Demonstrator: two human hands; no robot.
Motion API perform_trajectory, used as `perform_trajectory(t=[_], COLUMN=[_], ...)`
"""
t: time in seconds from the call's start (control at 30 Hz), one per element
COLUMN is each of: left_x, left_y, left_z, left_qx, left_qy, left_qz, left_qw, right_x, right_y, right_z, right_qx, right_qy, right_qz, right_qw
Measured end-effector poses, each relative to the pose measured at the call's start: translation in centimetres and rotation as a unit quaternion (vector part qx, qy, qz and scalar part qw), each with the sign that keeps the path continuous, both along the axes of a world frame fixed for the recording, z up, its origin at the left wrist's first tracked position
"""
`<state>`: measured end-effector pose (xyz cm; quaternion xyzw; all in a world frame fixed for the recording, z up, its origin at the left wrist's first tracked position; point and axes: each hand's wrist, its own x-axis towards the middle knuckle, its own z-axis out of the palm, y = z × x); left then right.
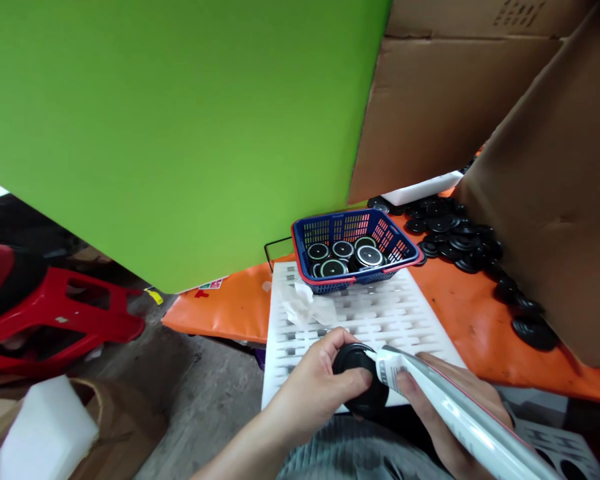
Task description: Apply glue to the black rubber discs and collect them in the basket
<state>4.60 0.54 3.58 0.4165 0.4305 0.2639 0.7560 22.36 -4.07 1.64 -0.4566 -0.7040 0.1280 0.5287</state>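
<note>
My left hand [320, 383] is closed around a round black disc-shaped part [363, 393], its thumb lying across the face. My right hand [445, 407] grips a long silver-white tube with a nozzle [460, 407], and the nozzle tip meets the disc near its upper rim. Just beyond my hands lies a white slotted foam board [380, 313] with a crumpled white tissue [307, 307] on it. At the board's far end stands a blue plastic basket [325, 285] with red handles, holding several black round parts [370, 256] with silver rings.
An orange-covered table [450, 313] bears a pile of black discs [450, 230] at the right. A green panel [180, 133] and a cardboard box [545, 200] rise around it. A red stool [55, 320] and an open carton [120, 427] with white foam stand at the left.
</note>
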Motion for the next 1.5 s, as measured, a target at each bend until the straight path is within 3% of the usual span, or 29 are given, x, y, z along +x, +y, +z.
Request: perform_trajectory(t=[0.23,0.53,0.7,1.2,1.5], left_x=[0.0,0.3,0.4,0.1,0.2], left_y=[-0.3,-0.2,-0.2,-0.3,-0.2], left_z=[0.3,0.8,0.2,0.2,0.7], left_qx=[0.003,0.036,0.020,0.044,0.015], left_qy=[0.046,0.019,0.060,0.042,0.037], left_qz=[-0.023,0.000,-0.009,0.021,-0.015], left_qw=[0.999,0.999,0.998,0.998,0.999], right_x=[-0.1,-0.3,-0.4,-0.5,-0.3], right_y=[-0.1,-0.4,-0.6,-0.9,-1.2], right_z=[0.8,0.3,0.3,0.2,-0.3], right_qx=[0.033,0.071,0.082,0.115,0.112], right_qy=[-0.052,-0.053,-0.069,-0.106,-0.121], right_qz=[-0.035,-0.062,-0.073,-0.103,-0.122], right_qw=[0.997,0.994,0.992,0.982,0.979])
